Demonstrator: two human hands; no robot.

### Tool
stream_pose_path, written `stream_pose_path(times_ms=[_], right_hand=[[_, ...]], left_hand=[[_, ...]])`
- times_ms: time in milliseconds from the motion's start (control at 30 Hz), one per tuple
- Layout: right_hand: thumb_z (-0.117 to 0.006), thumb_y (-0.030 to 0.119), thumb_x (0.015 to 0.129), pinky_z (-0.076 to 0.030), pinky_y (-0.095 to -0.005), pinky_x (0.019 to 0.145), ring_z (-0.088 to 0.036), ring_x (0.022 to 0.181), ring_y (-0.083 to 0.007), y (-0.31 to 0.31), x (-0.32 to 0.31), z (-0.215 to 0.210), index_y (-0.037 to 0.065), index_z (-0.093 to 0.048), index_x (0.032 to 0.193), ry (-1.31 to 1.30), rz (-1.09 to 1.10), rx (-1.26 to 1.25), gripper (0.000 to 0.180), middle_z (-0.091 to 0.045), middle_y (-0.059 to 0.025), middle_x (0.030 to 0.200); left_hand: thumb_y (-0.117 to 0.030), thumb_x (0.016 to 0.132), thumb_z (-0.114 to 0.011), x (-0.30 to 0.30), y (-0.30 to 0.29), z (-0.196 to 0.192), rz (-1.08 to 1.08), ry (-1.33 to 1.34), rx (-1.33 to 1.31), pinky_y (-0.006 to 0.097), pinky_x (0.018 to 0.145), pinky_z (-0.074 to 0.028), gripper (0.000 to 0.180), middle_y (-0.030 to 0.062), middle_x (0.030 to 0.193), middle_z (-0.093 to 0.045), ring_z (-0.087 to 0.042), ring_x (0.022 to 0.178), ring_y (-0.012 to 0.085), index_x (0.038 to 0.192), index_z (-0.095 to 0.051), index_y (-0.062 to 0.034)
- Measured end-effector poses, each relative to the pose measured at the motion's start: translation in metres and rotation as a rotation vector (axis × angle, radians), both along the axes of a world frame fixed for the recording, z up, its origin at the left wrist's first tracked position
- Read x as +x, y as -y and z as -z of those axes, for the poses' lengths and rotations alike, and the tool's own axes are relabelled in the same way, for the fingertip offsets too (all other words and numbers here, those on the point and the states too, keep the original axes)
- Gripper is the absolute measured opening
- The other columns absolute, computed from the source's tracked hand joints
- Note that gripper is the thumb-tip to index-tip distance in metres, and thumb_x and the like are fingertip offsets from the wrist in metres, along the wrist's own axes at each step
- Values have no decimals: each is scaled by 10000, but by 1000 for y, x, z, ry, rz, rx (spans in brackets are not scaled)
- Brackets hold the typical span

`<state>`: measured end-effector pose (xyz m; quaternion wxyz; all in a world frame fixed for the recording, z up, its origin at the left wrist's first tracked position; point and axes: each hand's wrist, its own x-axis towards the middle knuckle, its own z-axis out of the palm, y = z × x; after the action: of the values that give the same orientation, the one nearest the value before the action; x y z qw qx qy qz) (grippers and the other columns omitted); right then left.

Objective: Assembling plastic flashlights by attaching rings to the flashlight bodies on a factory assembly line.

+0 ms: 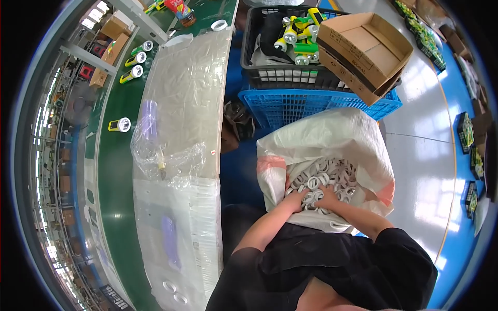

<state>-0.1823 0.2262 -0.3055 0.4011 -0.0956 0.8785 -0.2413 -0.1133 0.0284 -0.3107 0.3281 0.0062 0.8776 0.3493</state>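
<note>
White rings [345,173], pink-banded white sack [324,129], blue crate [282,101].

The person wears a black shirt [332,254], of which the cloth looks plain and rather loose, with soft folds across the chest. The left sleeve [236,272] and the right sleeve [407,254] are short and wide, finishing near the elbows. The neck opening [316,298] is pointed. The left hand [295,200] and the right hand [328,198] are bare.

Bright, w/ glare on floor [415,155] & plastic [192,161]; edges v. bent, poss. soft.
</note>
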Motion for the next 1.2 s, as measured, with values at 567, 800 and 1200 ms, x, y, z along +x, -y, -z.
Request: stream_pose_path(times_ms=[567,800,1200], right_hand=[[-775,173,578,-377,-391,1074,-468,1261,-362,-20,-69,-74,18,-486,1326,-342,5,-358,817,-486,-218,1333],[-747,113,594,-415,-375,1022,-500,1210,-344,-27,-78,-133,-9,-483,1296,-317,68,-424,760,-491,-189,1273],[-750,112,593,-401,-358,1029,-514,1192,-325,-53,-77,-175,-10,-488,1285,-290,45,-426,750,-516,-187,1240]], left_hand=[[-211,686,-793,-66,-16,-86,-305,-392,172,472,878,-489,754,265,1108,-541,-561,1037,442,1349,-438,-264],[-196,681,-805,-86,-29,-118,-256,-492,210,440,851,-503,738,225,1057,-549,-581,999,417,1323,-447,-264],[-176,677,-797,-82,-50,-153,-228,-416,259,434,884,-493,733,205,1114,-585,-589,1028,398,1319,-448,-230]])
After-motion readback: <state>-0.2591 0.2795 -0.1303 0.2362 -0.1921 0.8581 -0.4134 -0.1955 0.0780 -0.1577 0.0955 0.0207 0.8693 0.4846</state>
